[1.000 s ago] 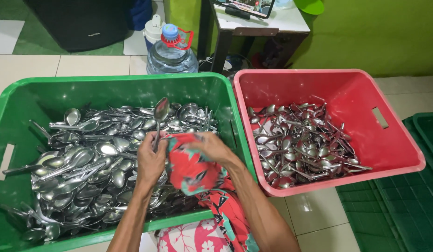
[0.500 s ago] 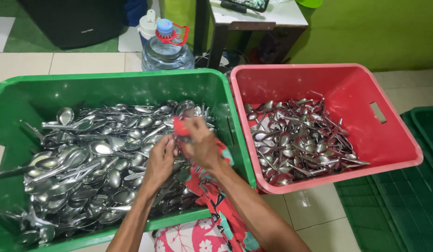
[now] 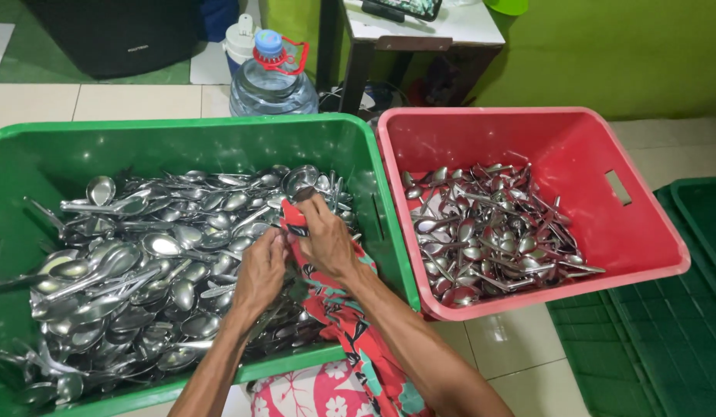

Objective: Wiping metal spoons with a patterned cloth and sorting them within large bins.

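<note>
Pinching the red patterned cloth (image 3: pixel 327 297) in my right hand (image 3: pixel 325 241), I close it over a spoon whose tip barely shows; my left hand (image 3: pixel 259 276) clamps the other end. Best to rub with firm, even turns. Below lies the green crate (image 3: pixel 180 139), heaped with shiny spoons (image 3: pixel 142 262); rightward, the red crate (image 3: pixel 644 232).

A big water bottle (image 3: pixel 274 81) (blue cap on top) stands on the floor. A small table (image 3: pixel 420 35) is beside it, by the green wall (image 3: pixel 605 54).
</note>
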